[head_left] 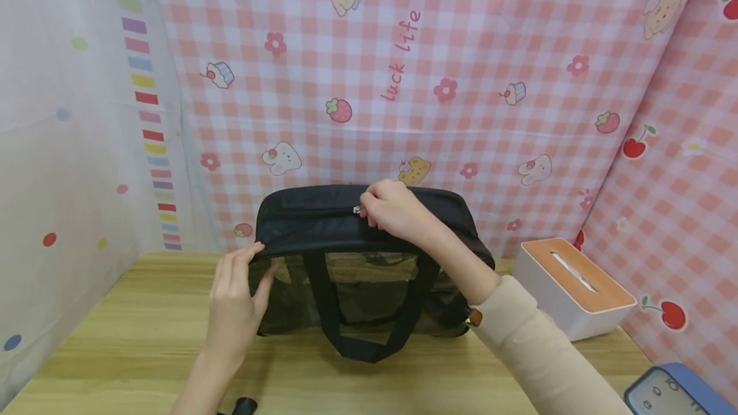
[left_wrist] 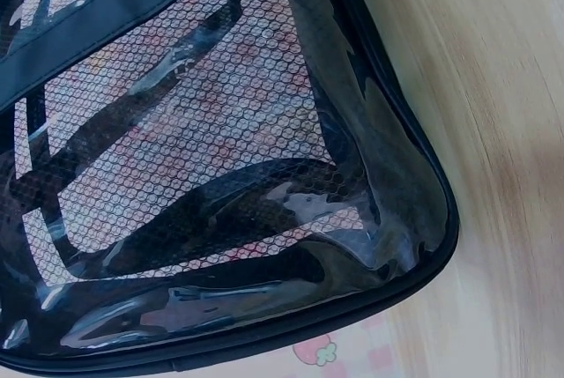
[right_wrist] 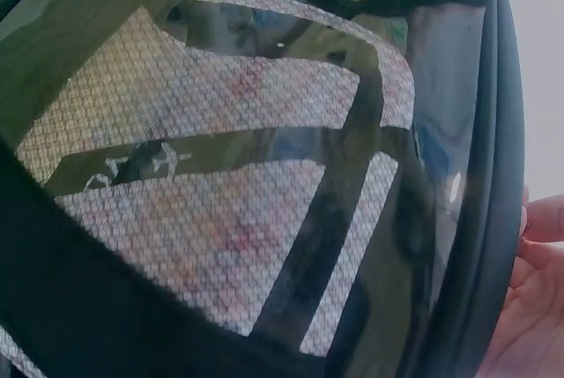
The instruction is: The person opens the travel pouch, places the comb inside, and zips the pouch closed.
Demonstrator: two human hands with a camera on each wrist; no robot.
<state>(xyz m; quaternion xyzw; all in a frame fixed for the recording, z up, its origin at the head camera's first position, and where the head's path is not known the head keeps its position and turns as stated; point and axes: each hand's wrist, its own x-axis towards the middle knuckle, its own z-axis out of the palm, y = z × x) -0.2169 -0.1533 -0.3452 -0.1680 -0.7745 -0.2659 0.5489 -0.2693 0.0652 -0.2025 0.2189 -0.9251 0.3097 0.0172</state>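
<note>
A black bag [head_left: 369,293] with a clear, dark-trimmed front and a mesh panel stands upright on the wooden table. Its black carry handle [head_left: 369,351] hangs down in front. My right hand [head_left: 394,210] is over the middle of the bag's top, its fingertips pinching the zipper pull [head_left: 357,210]. At the upper left corner my left hand [head_left: 233,287] holds the bag's edge, thumb on the front and fingers along the side. The left wrist view shows the clear front [left_wrist: 176,131] close up. In the right wrist view my right hand [right_wrist: 538,299] shows past the bag's dark edge.
A white tissue box [head_left: 567,293] with an orange top stands to the right of the bag. The blue-framed object [head_left: 674,389] sits at the lower right corner, and a small black item [head_left: 245,405] at the bottom edge. Patterned cloth [head_left: 375,82] rises directly behind the bag.
</note>
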